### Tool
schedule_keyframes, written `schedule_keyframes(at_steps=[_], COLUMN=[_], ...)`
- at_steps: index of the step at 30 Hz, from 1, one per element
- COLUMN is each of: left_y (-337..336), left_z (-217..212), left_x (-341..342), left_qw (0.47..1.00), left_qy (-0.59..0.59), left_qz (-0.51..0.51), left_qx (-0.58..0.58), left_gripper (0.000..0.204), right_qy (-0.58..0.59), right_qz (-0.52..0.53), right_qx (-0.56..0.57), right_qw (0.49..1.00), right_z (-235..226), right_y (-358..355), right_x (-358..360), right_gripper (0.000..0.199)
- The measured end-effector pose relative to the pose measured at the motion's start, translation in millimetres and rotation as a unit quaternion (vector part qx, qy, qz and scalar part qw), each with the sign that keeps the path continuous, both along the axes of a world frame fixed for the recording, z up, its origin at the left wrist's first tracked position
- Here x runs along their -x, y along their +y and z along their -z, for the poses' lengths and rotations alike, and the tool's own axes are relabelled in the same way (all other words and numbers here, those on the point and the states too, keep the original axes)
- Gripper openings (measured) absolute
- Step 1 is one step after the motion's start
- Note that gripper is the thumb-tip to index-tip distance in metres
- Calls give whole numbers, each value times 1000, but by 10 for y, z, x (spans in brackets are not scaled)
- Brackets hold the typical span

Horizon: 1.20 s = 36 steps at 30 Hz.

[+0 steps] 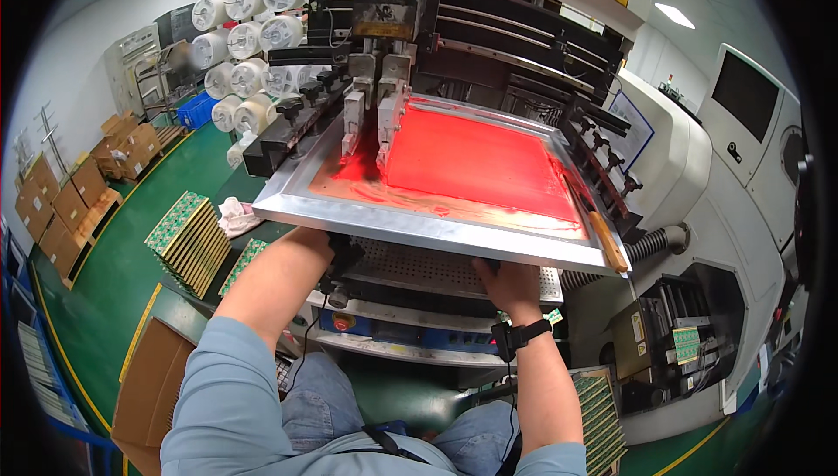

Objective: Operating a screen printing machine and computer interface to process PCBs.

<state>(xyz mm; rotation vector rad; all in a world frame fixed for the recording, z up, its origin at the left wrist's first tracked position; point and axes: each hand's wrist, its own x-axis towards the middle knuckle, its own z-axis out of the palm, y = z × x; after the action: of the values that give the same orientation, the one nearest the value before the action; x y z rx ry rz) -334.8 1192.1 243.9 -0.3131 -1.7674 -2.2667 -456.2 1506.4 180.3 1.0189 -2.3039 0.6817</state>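
A green-floored workshop is seen, a grey printing machine filling the centre. Beneath the aluminium-framed screen coated in red ink, the perforated metal bed is reached by both hands. The left hand is mostly hidden and its finger state cannot be told; the right hand fingers are curled together at the bed edge.

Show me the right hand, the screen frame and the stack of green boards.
right hand (509, 288), head view, back of hand
screen frame (419, 225), head view, near metal edge
board stack (188, 240), head view, top board
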Motion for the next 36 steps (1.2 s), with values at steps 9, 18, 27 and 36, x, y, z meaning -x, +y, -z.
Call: schedule_keyframes(at_steps=[9, 18, 27, 36], left_y=[-672, -1261, -1323, -1246], left_z=[300, 1032, 1822, 1535], left_x=[-686, -1887, -1822, -1814], left_qw=[769, 720, 567, 559], left_qy=[30, -200, -249, -265], left_qz=[-234, -393, -445, -441], left_qx=[594, 536, 647, 650], left_gripper=[37, 39, 59, 60], right_qy=[-111, -362, -451, -500], right_qz=[-45, 156, 180, 140], right_qx=[77, 495, 396, 379], right_qw=[990, 774, 779, 766], right_z=[108, 1699, 2606, 2299], right_y=[373, 1820, 1502, 1466], right_x=[78, -159, -625, -550], right_gripper=[49, 37, 63, 53])
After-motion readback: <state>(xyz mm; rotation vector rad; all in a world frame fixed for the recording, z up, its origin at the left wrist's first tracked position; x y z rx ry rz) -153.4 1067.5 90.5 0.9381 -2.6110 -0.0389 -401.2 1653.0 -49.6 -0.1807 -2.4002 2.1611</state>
